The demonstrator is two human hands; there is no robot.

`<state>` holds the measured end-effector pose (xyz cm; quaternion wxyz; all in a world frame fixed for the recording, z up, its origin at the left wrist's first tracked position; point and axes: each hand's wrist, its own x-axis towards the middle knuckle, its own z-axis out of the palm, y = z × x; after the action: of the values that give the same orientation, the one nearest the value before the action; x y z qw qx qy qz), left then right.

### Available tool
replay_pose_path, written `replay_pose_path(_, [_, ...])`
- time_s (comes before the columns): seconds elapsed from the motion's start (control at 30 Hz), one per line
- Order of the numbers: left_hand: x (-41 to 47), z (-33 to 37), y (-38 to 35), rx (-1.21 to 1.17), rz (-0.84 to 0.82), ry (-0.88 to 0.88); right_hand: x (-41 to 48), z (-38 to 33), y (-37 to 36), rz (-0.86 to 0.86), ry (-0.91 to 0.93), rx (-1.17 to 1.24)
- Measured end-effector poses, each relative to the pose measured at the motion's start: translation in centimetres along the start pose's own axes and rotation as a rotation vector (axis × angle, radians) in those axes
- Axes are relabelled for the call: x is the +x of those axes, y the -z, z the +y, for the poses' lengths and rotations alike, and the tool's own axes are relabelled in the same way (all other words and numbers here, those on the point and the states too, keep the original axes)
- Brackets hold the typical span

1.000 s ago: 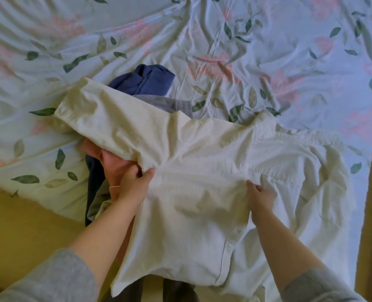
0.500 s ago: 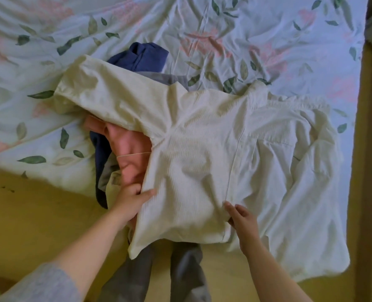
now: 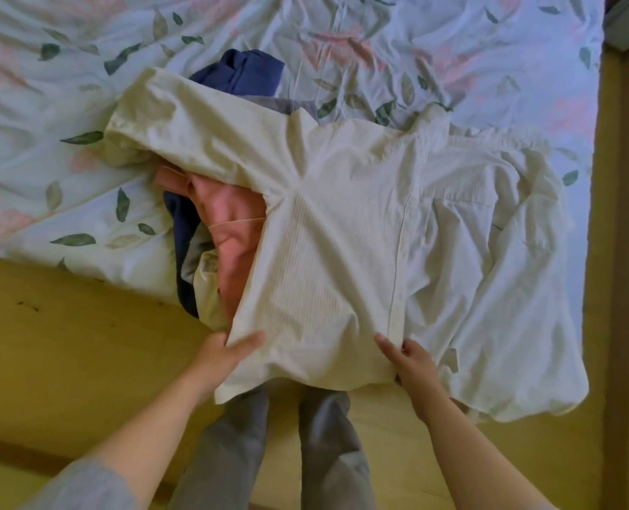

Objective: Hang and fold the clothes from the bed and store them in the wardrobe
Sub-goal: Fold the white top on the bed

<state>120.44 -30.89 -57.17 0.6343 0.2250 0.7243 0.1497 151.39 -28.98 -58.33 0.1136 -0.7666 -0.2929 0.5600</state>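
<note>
left hand [image 3: 228, 353] and right hand [image 3: 412, 362] each pinch the near hem of the cream soft-fabric shirt [image 3: 342, 233]. it lies spread on the floral-sheeted bed [image 3: 453, 49], over a pink garment [image 3: 232, 230]. likely light and limp, will sag; hold at hem corners or shoulders. long axis near-to-far, collar away, one sleeve out left.

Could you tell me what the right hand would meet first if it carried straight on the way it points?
The right hand grips the white shirt at its hem; pointing forward and leftward, it would probably push into more of that shirt lying over the bed.
</note>
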Motion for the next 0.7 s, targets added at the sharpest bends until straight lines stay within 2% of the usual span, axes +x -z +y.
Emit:
replay_pose_path(0.07, [0.3, -0.8, 0.4, 0.052, -0.106, 0.115, 0.1, 0.1, -0.3, -0.147, -0.043, 0.051])
replay_pose_path(0.1, [0.5, -1.3, 0.6, 0.093, -0.125, 0.150, 0.2, 0.4, -0.5, -0.164, -0.060, 0.042])
replay_pose_path(0.27, [0.9, -3.0, 1.1, 0.265, -0.095, 0.186, 0.1, 1.2, -0.5, 0.060, 0.011, -0.271])
replay_pose_path(0.4, [1.1, -4.4, 0.8, 0.332, -0.072, 0.204, 0.3, 1.5, -0.4, 0.099, 0.027, -0.423])
replay_pose_path(0.53, [1.4, -5.5, 0.9, 0.568, -0.012, 0.243, 0.6, 1.4, -0.8, 0.120, -0.012, -0.444])
replay_pose_path(0.7, [2.4, -2.7, 1.1, 0.591, 0.155, 0.165, 0.6, -1.6, -2.1, 0.347, 0.094, -0.351])
